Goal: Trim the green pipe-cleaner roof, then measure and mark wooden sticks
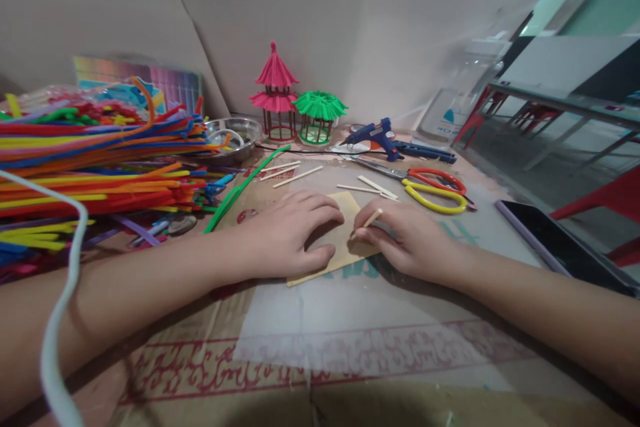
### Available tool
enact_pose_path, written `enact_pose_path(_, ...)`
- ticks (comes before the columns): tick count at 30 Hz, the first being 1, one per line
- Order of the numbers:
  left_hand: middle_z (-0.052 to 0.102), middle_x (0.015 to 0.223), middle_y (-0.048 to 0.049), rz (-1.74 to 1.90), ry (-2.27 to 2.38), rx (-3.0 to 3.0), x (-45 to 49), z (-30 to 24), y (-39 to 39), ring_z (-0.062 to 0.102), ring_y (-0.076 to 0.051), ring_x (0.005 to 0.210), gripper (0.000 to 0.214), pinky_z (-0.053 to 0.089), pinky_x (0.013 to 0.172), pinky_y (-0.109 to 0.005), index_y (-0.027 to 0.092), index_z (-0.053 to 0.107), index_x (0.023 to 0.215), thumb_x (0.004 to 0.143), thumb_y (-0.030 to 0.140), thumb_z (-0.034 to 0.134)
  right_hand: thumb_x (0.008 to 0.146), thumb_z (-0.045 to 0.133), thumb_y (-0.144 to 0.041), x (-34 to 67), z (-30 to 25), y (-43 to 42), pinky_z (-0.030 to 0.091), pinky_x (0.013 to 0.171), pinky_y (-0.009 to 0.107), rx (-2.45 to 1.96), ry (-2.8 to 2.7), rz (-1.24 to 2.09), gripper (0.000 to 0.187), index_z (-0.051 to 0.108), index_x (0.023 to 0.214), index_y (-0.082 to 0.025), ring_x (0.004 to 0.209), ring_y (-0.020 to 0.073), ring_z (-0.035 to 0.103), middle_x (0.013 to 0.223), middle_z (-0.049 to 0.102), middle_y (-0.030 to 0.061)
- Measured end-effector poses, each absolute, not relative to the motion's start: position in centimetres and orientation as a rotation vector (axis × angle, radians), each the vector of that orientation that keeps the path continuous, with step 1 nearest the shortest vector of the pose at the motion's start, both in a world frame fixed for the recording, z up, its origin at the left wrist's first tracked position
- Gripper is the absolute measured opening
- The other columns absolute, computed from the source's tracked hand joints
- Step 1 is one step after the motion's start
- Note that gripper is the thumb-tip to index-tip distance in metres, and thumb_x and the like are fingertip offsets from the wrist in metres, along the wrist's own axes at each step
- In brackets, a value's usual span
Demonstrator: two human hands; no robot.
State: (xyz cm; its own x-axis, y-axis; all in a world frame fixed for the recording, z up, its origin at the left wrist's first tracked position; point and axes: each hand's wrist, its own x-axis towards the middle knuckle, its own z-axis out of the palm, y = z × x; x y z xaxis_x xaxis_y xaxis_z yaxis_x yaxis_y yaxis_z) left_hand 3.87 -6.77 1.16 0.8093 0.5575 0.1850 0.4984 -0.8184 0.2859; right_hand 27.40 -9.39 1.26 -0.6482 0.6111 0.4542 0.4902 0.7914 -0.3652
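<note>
My left hand lies with fingers and thumb apart on a pale yellow sheet, resting over its left part. At the sheet's right side, my right hand pinches a short wooden stick between thumb and fingers. The stick's upper end pokes out above the fingers; its lower part is mostly hidden. Beyond the hands lie several more thin wooden sticks, with another group of sticks farther right. Under the yellow sheet is a translucent plastic sheet over printed cardboard.
Bundles of coloured pipe cleaners crowd the left beside a metal bowl. Behind stand a pink-roofed model pavilion and a green-roofed one. A blue glue gun, scissors and a phone lie right. A white cable crosses the left arm.
</note>
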Motion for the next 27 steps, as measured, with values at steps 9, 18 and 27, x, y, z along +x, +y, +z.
enact_pose_path(9, 0.061, 0.131, -0.0092, 0.374, 0.830, 2.798, 3.92, 1.23, -6.74, 0.053, -0.029, 0.125, 0.037, 0.040, 0.109, -0.047, 0.019, 0.063, 0.120, 0.087, 0.035, 0.057, 0.096, 0.049, -0.016, 27.47, 1.32, -9.16, 0.046, 0.070, 0.030, -0.827, -2.416, 0.258, 0.011, 0.054, 0.087, -0.020, 0.075, 0.0185, 0.061, 0.082, 0.066, 0.0046)
enact_pose_path(18, 0.061, 0.130, -0.0094, 0.386, 0.813, 2.807, 3.83, 1.16, -6.67, 0.053, -0.029, 0.124, 0.038, 0.040, 0.108, -0.047, 0.019, 0.062, 0.120, 0.086, 0.035, 0.057, 0.096, 0.048, -0.014, 27.30, 1.15, -8.82, 0.045, 0.076, 0.034, -0.757, -2.429, 0.273, 0.012, 0.053, 0.088, -0.021, 0.078, 0.0197, 0.058, 0.083, 0.064, 0.0048)
enact_pose_path(27, 0.061, 0.130, -0.0098, 0.392, 0.809, 2.816, 3.85, 1.08, -6.67, 0.054, -0.029, 0.123, 0.039, 0.040, 0.109, -0.047, 0.018, 0.062, 0.122, 0.087, 0.035, 0.057, 0.096, 0.047, -0.014, 26.98, 1.06, -9.01, 0.045, 0.075, 0.034, -0.764, -2.416, 0.261, 0.013, 0.053, 0.087, -0.021, 0.077, 0.0199, 0.058, 0.081, 0.065, 0.0051)
